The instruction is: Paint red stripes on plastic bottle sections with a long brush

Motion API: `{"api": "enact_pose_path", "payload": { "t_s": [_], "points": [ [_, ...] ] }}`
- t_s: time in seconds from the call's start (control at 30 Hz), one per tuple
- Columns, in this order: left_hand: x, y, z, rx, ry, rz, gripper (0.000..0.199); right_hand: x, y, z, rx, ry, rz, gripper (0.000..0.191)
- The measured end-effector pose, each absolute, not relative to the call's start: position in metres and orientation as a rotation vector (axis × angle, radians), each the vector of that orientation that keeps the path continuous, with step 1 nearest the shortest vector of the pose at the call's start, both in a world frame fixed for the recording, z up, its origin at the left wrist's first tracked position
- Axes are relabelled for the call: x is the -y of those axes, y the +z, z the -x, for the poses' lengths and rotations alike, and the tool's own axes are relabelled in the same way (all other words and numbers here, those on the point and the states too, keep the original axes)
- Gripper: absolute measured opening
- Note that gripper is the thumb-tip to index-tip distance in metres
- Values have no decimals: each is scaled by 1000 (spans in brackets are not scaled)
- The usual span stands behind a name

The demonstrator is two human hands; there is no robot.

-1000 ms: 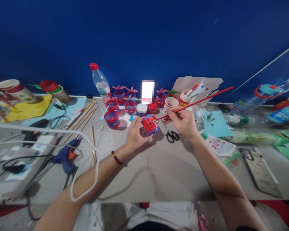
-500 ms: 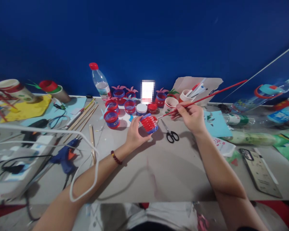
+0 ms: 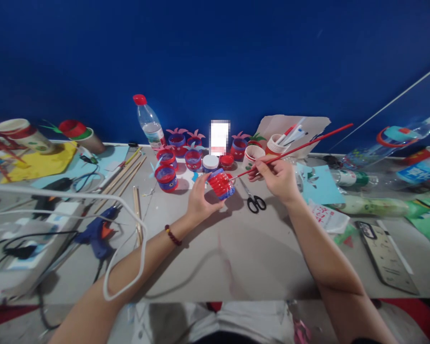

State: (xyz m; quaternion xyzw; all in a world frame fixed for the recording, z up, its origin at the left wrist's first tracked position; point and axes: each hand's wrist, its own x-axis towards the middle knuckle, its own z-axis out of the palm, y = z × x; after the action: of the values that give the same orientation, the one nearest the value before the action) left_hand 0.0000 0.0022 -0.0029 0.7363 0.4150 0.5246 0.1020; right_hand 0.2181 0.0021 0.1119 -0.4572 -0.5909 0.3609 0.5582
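Observation:
My left hand [image 3: 199,199] grips a small ribbed cup [image 3: 220,184], painted red with blue at its rims and tilted on its side. It looks like a cut piece of plastic bottle. In my right hand [image 3: 275,177] is a long red paintbrush [image 3: 308,144], pinched near its lower part. The brush tip meets the red side of the cup. Just beyond the cup stand a white-lidded paint jar [image 3: 210,163] and an open red paint jar [image 3: 227,161]. Black-handled scissors [image 3: 256,203] lie on the table between my hands.
Several painted cups with paper leaves [image 3: 166,178] stand behind my left hand. A red-capped bottle [image 3: 148,122], paper cup [image 3: 254,155] and pen cup [image 3: 276,143] are at the back. A blue glue gun [image 3: 99,231] and power strip [image 3: 32,253] lie left, a phone [image 3: 385,255] right.
My right hand has moved left and slightly down, bringing the brush tip further onto the cup's red side. My left hand and the cup have barely shifted.

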Motion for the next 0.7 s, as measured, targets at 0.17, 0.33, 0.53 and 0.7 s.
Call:
{"api": "enact_pose_path", "payload": {
  "t_s": [0.17, 0.33, 0.53, 0.7],
  "points": [
    [-2, -2, 0, -1248, 1531, -2173, 82, -8, 113, -226, 1376, 835, 1107, 45],
    [-2, 1, 0, -1274, 1513, -2171, 79, -5, 119, -230, 1381, 801, 1078, 38],
    [-4, -3, 1, -1296, 1502, -2166, 83, 7, 112, -216, 1456, 935, 1008, 37],
    [-4, -3, 1, -1283, 1539, -2158, 80, 8, 112, -209, 1467, 895, 1048, 46]
  ]
}}
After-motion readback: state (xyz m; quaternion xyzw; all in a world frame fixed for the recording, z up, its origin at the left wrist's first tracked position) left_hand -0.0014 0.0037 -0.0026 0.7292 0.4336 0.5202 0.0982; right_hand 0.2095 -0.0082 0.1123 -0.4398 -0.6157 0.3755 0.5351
